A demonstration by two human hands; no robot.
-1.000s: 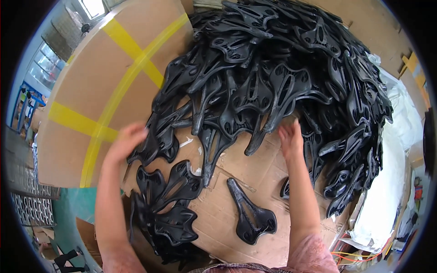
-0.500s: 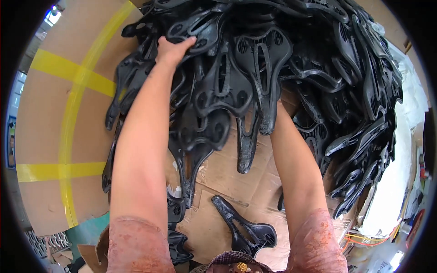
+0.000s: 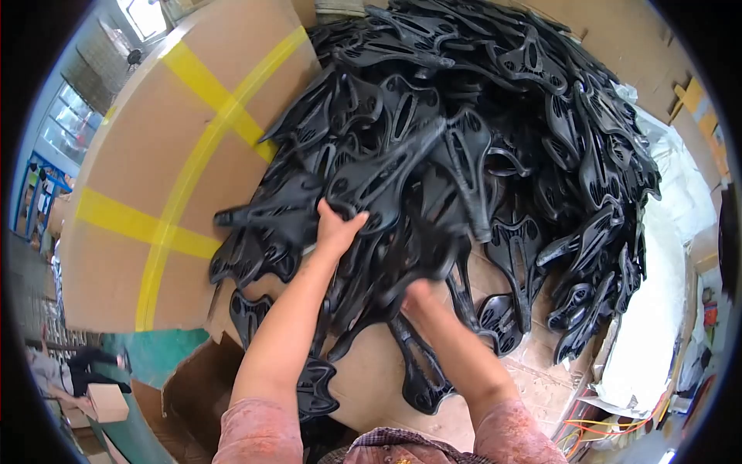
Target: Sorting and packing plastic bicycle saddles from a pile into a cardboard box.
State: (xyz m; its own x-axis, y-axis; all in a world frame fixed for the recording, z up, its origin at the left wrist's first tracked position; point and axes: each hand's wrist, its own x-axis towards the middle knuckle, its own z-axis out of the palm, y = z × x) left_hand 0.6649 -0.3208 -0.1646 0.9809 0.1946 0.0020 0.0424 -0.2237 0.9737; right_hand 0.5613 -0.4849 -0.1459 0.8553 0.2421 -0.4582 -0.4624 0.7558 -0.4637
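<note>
Black saddles (image 3: 358, 184), mostly heaped beyond both hands (image 3: 338, 233), touch the left one.

Saddle pile (image 3: 471, 166) ahead of me, on cardboard sheet (image 3: 553, 357). Cardboard panel (image 3: 189, 174) stands along the pile's left; sheeting (image 3: 668, 259) lies along its right. My left hand (image 3: 338, 230) is at its near side, right hand (image 3: 417, 300) closer to me. One saddle (image 3: 420, 393) lies between my forearms (image 3: 282, 329). Open carton (image 3: 212, 379) to their left, another person (image 3: 58, 371) farther left.
</note>
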